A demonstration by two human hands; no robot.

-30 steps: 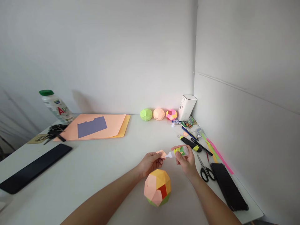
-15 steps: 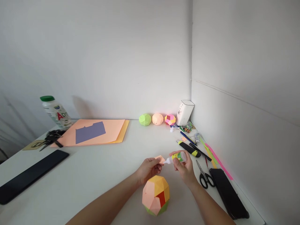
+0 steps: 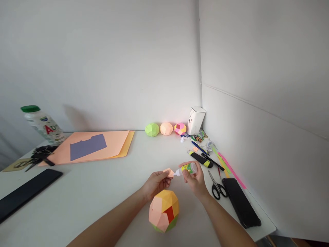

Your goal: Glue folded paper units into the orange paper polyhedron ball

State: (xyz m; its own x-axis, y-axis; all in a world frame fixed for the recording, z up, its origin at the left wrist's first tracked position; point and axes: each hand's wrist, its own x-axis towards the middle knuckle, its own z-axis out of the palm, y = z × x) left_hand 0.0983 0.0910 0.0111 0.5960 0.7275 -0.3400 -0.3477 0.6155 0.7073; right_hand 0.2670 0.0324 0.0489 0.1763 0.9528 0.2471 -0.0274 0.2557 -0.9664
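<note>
Between the thumb and fingers of my left hand (image 3: 157,183) is a small folded piece of peach paper (image 3: 169,172). My right hand (image 3: 196,180) is wrapped round a small glue bottle (image 3: 189,168) lying nearly level, its white nozzle pointing left at the paper's edge. Whether glue is coming out is too small to tell. Just in front of my hands stands a faceted paper ball (image 3: 163,210) in peach, orange and green, with a dark red patch on its right side. Neither hand touches the ball.
Three smaller paper balls (image 3: 166,129) line the back wall beside a white box (image 3: 196,120). Rightward lie a cutter (image 3: 200,159), scissors (image 3: 217,187), a black phone-like slab (image 3: 241,202) and paper strips (image 3: 232,169). Peach sheets (image 3: 115,140), a bottle (image 3: 43,125) and a dark flat bar (image 3: 28,193) lie left.
The whole view has shifted, so things appear further left. My hands keep their hold on the paper piece and the glue bottle, with the nozzle still at the paper's edge.
</note>
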